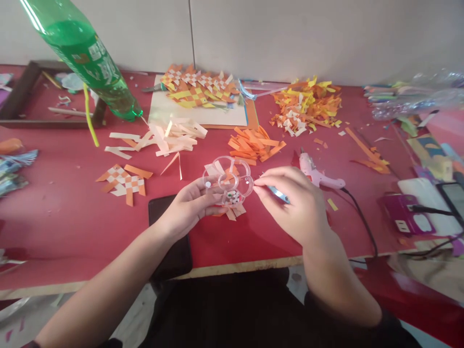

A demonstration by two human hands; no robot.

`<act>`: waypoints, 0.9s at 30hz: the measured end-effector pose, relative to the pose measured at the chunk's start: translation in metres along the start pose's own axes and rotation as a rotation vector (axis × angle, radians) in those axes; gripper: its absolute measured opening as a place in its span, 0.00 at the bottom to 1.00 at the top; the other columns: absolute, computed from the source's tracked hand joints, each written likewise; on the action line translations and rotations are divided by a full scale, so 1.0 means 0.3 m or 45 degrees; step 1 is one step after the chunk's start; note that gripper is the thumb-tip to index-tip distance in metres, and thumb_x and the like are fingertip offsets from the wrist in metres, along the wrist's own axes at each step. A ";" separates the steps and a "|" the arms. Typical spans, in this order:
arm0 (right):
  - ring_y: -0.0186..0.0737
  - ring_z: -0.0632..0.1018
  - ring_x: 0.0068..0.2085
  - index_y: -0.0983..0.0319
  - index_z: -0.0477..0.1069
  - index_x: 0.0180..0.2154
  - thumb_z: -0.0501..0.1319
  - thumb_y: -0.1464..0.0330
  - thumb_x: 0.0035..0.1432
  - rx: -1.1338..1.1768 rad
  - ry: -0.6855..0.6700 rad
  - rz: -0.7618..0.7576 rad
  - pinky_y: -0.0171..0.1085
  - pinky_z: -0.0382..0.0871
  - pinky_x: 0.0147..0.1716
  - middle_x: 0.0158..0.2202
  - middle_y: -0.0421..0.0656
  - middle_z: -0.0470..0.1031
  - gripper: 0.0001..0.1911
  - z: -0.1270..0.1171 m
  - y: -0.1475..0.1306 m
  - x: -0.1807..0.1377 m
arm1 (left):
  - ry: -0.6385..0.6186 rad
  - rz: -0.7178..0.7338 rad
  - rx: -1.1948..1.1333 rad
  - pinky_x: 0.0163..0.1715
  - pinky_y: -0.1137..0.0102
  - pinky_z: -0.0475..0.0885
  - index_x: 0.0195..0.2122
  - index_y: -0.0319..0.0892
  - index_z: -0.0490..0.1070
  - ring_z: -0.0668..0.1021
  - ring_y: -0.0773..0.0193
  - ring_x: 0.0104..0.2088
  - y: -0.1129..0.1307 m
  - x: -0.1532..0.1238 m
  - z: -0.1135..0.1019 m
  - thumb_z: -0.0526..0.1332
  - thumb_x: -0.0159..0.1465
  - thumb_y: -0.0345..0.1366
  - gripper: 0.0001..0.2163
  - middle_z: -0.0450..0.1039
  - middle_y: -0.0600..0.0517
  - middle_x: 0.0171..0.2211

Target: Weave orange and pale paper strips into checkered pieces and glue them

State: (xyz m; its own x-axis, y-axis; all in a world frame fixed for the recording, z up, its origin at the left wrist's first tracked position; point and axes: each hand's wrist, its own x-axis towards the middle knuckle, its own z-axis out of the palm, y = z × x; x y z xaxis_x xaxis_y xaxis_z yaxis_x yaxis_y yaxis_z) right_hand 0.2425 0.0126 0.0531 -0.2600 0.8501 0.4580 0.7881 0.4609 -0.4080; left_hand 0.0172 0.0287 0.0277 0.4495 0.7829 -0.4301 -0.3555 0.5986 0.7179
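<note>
My left hand grips a clear, flower-shaped plastic compartment box from its left side. Small white and dark pieces sit in its lower compartment. At the right lobe of this box, my right hand has thumb and forefinger pinched on the edge. A light blue slim object shows beneath the right fingers; whether it is held or lying on the table I cannot tell. Under the box, orange and pale paper strips are partly hidden.
Orange strips, cream strips and a woven paper piece lie on the red table. A pink glue gun with a cord is at right. A green bottle stands back left; a black phone lies near the edge.
</note>
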 end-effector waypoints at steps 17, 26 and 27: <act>0.40 0.73 0.35 0.59 0.77 0.33 0.59 0.75 0.59 -0.131 -0.468 0.041 0.40 0.68 0.34 0.33 0.43 0.75 0.09 0.055 0.012 0.055 | 0.006 0.014 0.140 0.46 0.63 0.76 0.51 0.40 0.71 0.80 0.52 0.50 -0.040 0.009 -0.008 0.67 0.61 0.33 0.17 0.75 0.42 0.55; 0.40 0.72 0.38 0.58 0.76 0.40 0.58 0.74 0.60 0.052 -0.494 0.015 0.41 0.71 0.39 0.36 0.44 0.70 0.10 -0.011 -0.044 0.045 | -0.010 0.019 0.035 0.48 0.62 0.76 0.53 0.41 0.70 0.81 0.54 0.49 -0.028 0.005 -0.015 0.66 0.61 0.31 0.18 0.76 0.44 0.54; 0.41 0.71 0.39 0.57 0.77 0.38 0.59 0.74 0.59 0.027 -0.513 -0.017 0.42 0.71 0.39 0.37 0.45 0.69 0.10 -0.008 -0.053 0.043 | -0.008 0.015 0.038 0.47 0.63 0.76 0.52 0.41 0.70 0.81 0.55 0.48 -0.027 0.005 -0.015 0.66 0.61 0.31 0.17 0.76 0.44 0.54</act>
State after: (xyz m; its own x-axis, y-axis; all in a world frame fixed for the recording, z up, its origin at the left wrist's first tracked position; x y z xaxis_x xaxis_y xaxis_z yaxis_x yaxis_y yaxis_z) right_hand 0.2278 0.0158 0.0674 -0.4715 0.8739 0.1185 0.7726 0.4741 -0.4223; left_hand 0.0173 0.0256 0.0188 0.4505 0.7886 -0.4185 -0.3360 0.5841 0.7389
